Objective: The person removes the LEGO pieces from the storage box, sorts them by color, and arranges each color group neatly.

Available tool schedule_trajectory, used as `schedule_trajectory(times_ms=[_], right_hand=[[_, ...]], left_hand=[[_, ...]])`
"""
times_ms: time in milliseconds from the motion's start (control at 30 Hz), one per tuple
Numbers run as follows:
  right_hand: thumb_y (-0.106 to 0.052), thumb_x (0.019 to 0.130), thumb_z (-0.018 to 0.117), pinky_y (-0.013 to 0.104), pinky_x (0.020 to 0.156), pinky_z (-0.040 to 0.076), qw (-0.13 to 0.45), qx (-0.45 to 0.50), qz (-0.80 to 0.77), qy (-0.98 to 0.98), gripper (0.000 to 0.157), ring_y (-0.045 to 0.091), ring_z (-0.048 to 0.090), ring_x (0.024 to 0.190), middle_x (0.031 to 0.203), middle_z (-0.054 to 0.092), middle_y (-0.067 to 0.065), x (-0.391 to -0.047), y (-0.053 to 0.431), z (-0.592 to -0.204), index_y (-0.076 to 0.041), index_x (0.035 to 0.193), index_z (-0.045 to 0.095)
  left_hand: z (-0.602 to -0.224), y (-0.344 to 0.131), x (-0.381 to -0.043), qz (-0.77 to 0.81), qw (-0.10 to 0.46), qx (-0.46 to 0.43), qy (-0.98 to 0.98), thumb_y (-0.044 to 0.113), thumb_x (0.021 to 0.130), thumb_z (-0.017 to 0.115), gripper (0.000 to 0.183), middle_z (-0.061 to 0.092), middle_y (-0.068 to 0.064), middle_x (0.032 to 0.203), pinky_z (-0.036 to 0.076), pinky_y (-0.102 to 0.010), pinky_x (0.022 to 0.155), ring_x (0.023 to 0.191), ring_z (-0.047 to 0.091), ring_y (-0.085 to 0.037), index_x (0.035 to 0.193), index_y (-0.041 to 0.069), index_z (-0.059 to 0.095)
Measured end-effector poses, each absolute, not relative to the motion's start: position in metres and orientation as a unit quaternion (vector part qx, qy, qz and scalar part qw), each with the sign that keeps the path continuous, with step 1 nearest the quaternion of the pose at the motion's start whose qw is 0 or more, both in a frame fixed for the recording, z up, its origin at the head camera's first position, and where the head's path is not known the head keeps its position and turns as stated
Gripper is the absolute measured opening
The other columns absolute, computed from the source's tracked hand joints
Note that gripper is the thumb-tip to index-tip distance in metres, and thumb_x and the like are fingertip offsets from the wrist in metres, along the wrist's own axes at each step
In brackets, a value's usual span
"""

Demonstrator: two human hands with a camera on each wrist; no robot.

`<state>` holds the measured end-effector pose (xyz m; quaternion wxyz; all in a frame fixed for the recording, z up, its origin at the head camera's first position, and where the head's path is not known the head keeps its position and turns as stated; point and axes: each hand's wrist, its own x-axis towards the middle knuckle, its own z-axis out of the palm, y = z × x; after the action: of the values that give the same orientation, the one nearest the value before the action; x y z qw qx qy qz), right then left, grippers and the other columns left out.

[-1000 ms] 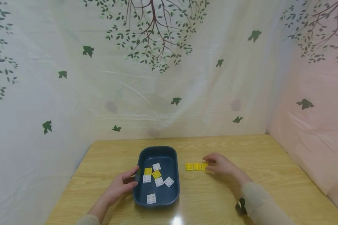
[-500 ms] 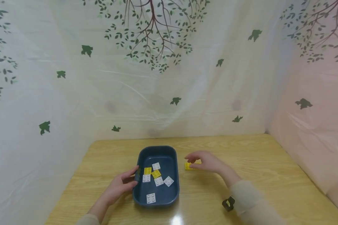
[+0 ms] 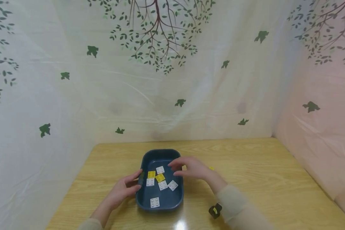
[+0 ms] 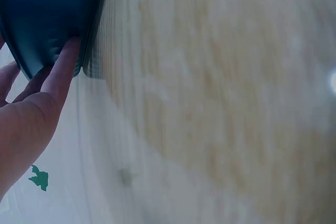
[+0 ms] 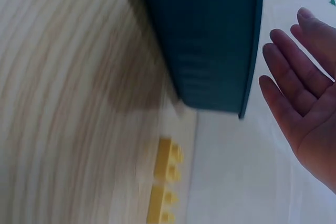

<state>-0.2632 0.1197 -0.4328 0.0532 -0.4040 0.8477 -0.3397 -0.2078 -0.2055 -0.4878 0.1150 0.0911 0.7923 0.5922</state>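
Note:
My left hand (image 3: 121, 191) rests at the left side of a dark blue bin (image 3: 161, 204), its thumb and fingers spread along the rim. In the left wrist view, the thumb (image 4: 63, 69) lies against the outer wall. My right hand (image 3: 191, 167) hovers over the bin's right rim with fingers and thumb apart, holding nothing. Inside the bin are several white bricks (image 3: 154, 202) and two yellow bricks (image 3: 160, 178). Yellow bricks (image 5: 164, 161) stand in line on the table beside the bin, mostly hidden behind my right hand in the head view.
The wooden table (image 3: 276, 185) extends to both sides of the bin. A pale curtain (image 3: 207, 121) printed with branches and birds hangs behind it and along the sides. A dark wrist device (image 3: 215, 210) sits under the right sleeve.
My right hand has moved left from the end of the yellow brick row to the bin's right rim. The left hand and the bin stay in place.

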Motion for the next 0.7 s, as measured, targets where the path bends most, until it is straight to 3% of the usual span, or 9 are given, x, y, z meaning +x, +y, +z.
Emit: schedule_trajectory(times_ms=[233,700], right_hand=[[-0.018,0.091,0.073,0.028,0.094,0.051,0.055,-0.419,-0.346,0.838,0.038,0.007,0.063,0.107,0.118,0.068,-0.001,-0.266,0.092,-0.439,-0.008,0.127,0.066],[-0.014,0.091,0.073,0.025,0.09,0.052,0.103,-0.344,-0.359,0.862,0.039,0.011,0.061,0.105,0.118,0.068,-0.002,-0.28,0.051,-0.454,-0.012,0.128,0.065]], left_hand=[[-0.487,-0.206,-0.209,0.591,0.116,0.092,0.793,0.015,0.093,0.068,0.063,0.036,-0.019,0.155,0.05,-0.044,0.099,0.132,0.047,-0.041,0.151,0.012,0.043],[-0.487,-0.209,-0.21,0.603,0.127,0.109,0.78,0.016,0.094,0.067,0.064,0.034,-0.021,0.155,0.051,-0.042,0.097,0.132,0.046,-0.041,0.152,0.01,0.04]])
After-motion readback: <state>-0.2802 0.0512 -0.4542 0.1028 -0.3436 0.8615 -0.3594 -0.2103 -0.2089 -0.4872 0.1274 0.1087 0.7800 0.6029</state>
